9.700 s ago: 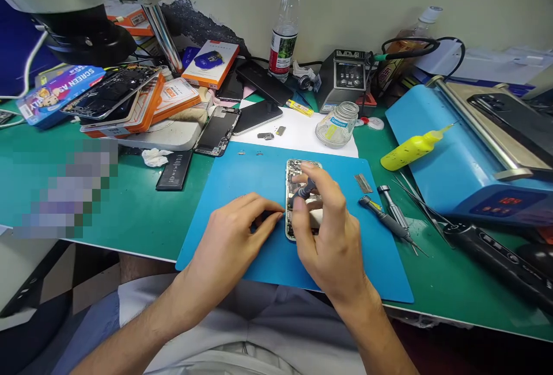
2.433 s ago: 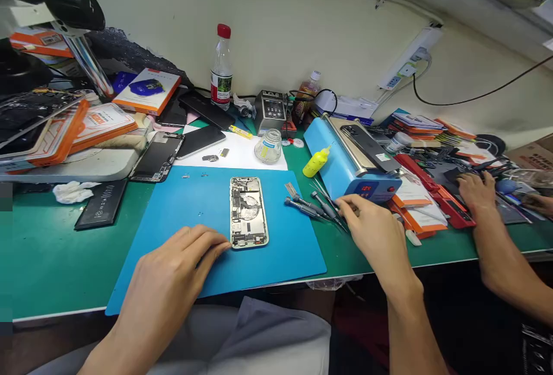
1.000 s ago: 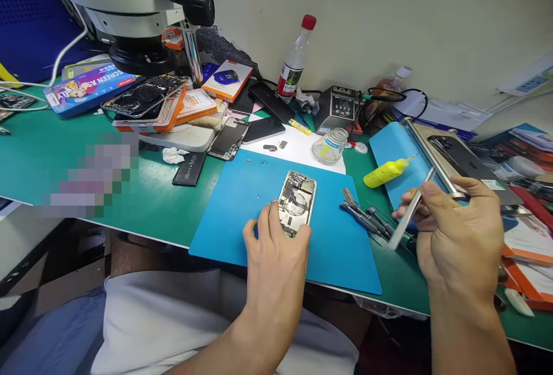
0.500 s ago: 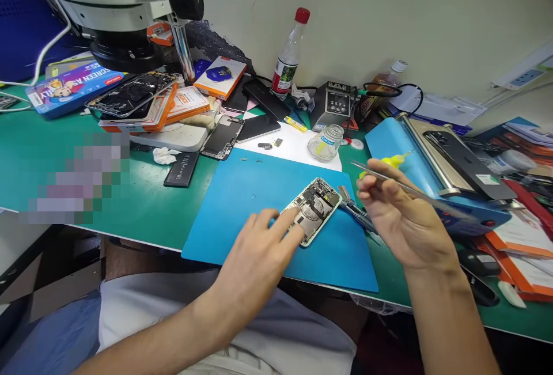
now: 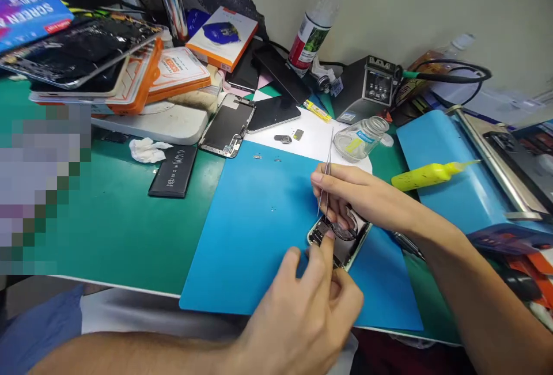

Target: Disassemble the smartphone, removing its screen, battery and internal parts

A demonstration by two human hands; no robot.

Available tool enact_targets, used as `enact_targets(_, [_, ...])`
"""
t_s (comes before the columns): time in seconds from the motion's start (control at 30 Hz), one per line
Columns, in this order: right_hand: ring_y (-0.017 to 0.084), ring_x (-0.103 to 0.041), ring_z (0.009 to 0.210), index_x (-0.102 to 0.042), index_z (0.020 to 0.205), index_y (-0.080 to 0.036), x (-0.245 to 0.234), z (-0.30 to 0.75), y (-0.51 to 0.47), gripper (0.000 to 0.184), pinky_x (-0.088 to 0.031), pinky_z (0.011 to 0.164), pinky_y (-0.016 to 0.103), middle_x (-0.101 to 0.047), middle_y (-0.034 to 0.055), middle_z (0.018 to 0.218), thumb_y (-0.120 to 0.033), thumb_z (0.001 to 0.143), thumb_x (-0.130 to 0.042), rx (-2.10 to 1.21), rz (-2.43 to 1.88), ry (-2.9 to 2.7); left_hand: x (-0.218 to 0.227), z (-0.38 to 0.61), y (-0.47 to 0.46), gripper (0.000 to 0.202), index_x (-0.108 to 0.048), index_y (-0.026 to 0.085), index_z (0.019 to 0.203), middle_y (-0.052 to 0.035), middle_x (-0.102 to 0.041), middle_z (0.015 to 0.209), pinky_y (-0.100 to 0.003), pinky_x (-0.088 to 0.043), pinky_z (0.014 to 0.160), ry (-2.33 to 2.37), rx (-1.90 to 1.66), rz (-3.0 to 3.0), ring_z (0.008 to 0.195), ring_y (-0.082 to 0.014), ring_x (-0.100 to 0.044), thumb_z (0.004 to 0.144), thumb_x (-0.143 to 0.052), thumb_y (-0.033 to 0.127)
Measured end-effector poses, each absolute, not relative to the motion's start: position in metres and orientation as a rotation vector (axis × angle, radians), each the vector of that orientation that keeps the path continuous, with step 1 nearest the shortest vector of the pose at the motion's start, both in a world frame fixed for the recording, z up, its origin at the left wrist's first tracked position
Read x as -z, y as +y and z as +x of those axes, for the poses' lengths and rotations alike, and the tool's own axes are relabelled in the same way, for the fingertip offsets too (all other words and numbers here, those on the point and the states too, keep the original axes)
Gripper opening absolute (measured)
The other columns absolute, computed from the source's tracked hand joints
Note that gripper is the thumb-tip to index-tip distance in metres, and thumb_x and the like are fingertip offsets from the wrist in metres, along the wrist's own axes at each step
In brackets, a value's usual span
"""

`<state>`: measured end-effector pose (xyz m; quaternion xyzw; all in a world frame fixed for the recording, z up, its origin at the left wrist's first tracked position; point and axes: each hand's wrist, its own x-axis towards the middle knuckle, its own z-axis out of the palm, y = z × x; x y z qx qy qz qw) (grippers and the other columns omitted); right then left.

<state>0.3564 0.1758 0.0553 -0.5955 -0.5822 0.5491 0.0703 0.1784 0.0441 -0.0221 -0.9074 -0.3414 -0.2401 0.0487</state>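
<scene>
Opened smartphone (image 5: pixel 345 243), internals exposed, lay on a blue mat (image 5: pixel 254 219) atop the green worktop (image 5: pixel 108 219). The left hand (image 5: pixel 311 306) was pinched on its near edge. The right hand (image 5: pixel 358 196) was clamped on steel tweezers (image 5: pixel 327 179), tips down over the phone. Legible writing was limited to "SCREEN A", cut off by the frame, on a blue box (image 5: pixel 30 15); print on the phone battery (image 5: pixel 173 163) and the glass jar (image 5: pixel 360 139) was too small to read. A pale wall backed the worktop. Both hands hid most of the phone, and a pixelated patch masked the left edge.
</scene>
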Motion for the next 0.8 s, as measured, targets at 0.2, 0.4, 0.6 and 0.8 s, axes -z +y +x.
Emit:
enact_targets(0.2, [0.015, -0.061, 0.044, -0.059, 0.094, -0.023, -0.051, 0.349, 0.192, 0.047, -0.046, 0.041, 0.024, -0.068, -0.0025, 0.062, -0.070, 0.099, -0.067, -1.835, -1.943, -1.755, 0.036, 0.196, 0.040, 0.002, -0.070, 0.020, 0.104, -0.0122, -0.086, 0.119, -0.045, -0.049, 0.096, -1.181, 0.965, -2.670, 0.125, -0.0304, -0.068, 0.106, -0.068, 0.019])
enact_targets(0.4, [0.015, -0.062, 0.047, -0.061, 0.093, -0.024, -0.054, 0.346, 0.198, 0.041, -0.047, 0.044, 0.024, -0.071, -0.0018, 0.065, -0.064, 0.100, -0.068, -1.926, -2.019, -1.704, 0.046, 0.207, 0.029, 0.008, -0.075, 0.020, 0.106, -0.0128, -0.079, 0.137, -0.044, -0.051, 0.096, -1.276, 0.942, -2.743, 0.131, -0.0298, -0.061, 0.104, -0.071, 0.026])
enact_targets(0.6, [0.016, -0.063, 0.048, -0.062, 0.093, -0.024, -0.055, 0.347, 0.197, 0.041, -0.048, 0.046, 0.025, -0.071, -0.0013, 0.064, -0.064, 0.100, -0.068, -1.936, -2.016, -1.731, 0.040, 0.204, 0.031, 0.011, -0.076, 0.022, 0.110, -0.0106, -0.077, 0.141, -0.044, -0.052, 0.095, -1.256, 0.849, -2.813, 0.119, -0.0270, -0.062, 0.103, -0.074, 0.031])
enact_targets(0.8, [0.017, -0.063, 0.049, -0.060, 0.093, -0.024, -0.057, 0.344, 0.199, 0.042, -0.048, 0.048, 0.028, -0.072, -0.0009, 0.066, -0.065, 0.101, -0.065, -1.935, -2.071, -1.735, 0.028, 0.197, 0.040, 0.007, -0.072, 0.021, 0.104, -0.0101, -0.085, 0.123, -0.044, -0.050, 0.095, -1.261, 0.845, -2.751, 0.126, -0.0292, -0.064, 0.106, -0.071, 0.027])
